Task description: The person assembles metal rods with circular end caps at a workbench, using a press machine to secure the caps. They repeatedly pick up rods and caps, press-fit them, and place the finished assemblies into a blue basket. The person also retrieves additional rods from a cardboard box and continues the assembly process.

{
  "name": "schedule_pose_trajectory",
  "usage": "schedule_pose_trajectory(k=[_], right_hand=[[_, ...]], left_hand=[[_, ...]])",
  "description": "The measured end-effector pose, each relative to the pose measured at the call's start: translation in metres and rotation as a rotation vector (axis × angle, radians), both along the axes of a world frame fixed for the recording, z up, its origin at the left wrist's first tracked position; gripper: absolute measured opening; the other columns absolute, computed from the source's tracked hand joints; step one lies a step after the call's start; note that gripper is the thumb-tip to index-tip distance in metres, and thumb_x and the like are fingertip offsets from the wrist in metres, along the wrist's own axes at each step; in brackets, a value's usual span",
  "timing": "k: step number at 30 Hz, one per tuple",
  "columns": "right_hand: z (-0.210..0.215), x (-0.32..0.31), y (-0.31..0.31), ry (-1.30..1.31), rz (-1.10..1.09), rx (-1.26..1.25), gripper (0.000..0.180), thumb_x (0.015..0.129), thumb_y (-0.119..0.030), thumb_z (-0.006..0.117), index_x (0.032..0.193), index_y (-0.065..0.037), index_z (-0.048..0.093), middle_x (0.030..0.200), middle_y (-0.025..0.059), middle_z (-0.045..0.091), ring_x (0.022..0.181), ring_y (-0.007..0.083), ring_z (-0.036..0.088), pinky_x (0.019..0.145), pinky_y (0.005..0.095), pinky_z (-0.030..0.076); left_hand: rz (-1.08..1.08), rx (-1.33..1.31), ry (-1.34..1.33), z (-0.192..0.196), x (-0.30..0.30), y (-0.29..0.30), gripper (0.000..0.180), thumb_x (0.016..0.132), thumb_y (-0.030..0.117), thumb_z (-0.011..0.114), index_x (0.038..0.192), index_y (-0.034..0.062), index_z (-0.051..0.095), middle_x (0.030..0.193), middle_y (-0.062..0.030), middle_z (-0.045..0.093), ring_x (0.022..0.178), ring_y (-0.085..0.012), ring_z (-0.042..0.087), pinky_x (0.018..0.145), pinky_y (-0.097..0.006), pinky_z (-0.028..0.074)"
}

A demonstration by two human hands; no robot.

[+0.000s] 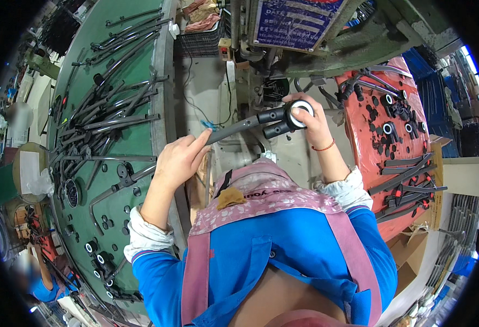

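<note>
In front of me is a dark metal tube (234, 129), tilted up toward the right. My left hand (179, 161) is closed on its lower left end. At the upper right end sit two short black cylinders and a round black piece with a white ring (294, 121), which looks like a small caster wheel. My right hand (317, 128) grips this wheel, with the thumb pressed on its face and the fingers reaching behind it. Whether the wheel is fixed to the tube, I cannot tell. A blue scrap (209, 125) shows beside my left fingertips.
On the left, a green table (133, 114) bears many dark tubes, loose black caps and wheels. To the right, a red-covered table (359, 117) holds more tubes, wheels and small black parts. A green machine (354, 52) stands ahead. Another person (46, 280) is at the far lower left.
</note>
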State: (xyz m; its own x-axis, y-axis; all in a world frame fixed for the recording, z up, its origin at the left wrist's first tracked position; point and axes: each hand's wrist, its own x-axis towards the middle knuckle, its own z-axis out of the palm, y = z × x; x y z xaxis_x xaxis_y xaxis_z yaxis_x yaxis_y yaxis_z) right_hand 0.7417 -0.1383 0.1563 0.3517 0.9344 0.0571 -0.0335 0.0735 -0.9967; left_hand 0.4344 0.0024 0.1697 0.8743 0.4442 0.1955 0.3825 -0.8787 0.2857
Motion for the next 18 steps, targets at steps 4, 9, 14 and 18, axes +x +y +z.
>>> schedule_pose_trajectory(k=[4, 9, 14, 18], right_hand=[[0.002, 0.013, 0.003, -0.030, 0.028, 0.007, 0.040, 0.083, -0.032, 0.067, 0.106, 0.001, 0.064, 0.082, 0.0005, 0.061, 0.071, 0.0067, 0.057, 0.062, 0.0199, 0.046], [0.004, 0.020, 0.003, 0.065, 0.010, -0.056, 0.038, 0.084, -0.033, 0.066, 0.105, -0.001, 0.064, 0.079, 0.0005, 0.060, 0.066, 0.0074, 0.058, 0.052, 0.0212, 0.047], [0.003, 0.025, 0.002, 0.040, 0.013, -0.076, 0.042, 0.082, -0.033, 0.065, 0.108, 0.001, 0.062, 0.079, 0.0021, 0.060, 0.063, 0.0085, 0.059, 0.048, 0.0218, 0.047], [0.007, 0.024, 0.005, 0.042, 0.037, -0.117, 0.042, 0.082, -0.032, 0.064, 0.108, 0.001, 0.062, 0.080, 0.0023, 0.061, 0.062, 0.0087, 0.058, 0.049, 0.0218, 0.046]], left_hand=[[-0.003, 0.017, -0.024, -0.002, 0.008, 0.001, 0.040, 0.087, 0.022, 0.065, 0.125, 0.0157, 0.057, 0.071, -0.0085, 0.052, 0.066, -0.0295, 0.059, 0.057, -0.042, 0.049], [0.019, 0.019, -0.031, -0.002, 0.019, -0.005, 0.040, 0.087, 0.022, 0.065, 0.126, 0.0154, 0.057, 0.071, -0.0082, 0.052, 0.066, -0.0290, 0.059, 0.057, -0.042, 0.049], [0.017, 0.008, -0.009, -0.002, 0.024, -0.005, 0.041, 0.086, 0.022, 0.065, 0.126, 0.0150, 0.057, 0.071, -0.0081, 0.052, 0.066, -0.0288, 0.059, 0.057, -0.041, 0.049], [-0.036, 0.001, -0.023, -0.004, 0.030, -0.002, 0.041, 0.086, 0.021, 0.066, 0.125, 0.0135, 0.057, 0.070, -0.0084, 0.053, 0.065, -0.0291, 0.058, 0.057, -0.041, 0.048]])
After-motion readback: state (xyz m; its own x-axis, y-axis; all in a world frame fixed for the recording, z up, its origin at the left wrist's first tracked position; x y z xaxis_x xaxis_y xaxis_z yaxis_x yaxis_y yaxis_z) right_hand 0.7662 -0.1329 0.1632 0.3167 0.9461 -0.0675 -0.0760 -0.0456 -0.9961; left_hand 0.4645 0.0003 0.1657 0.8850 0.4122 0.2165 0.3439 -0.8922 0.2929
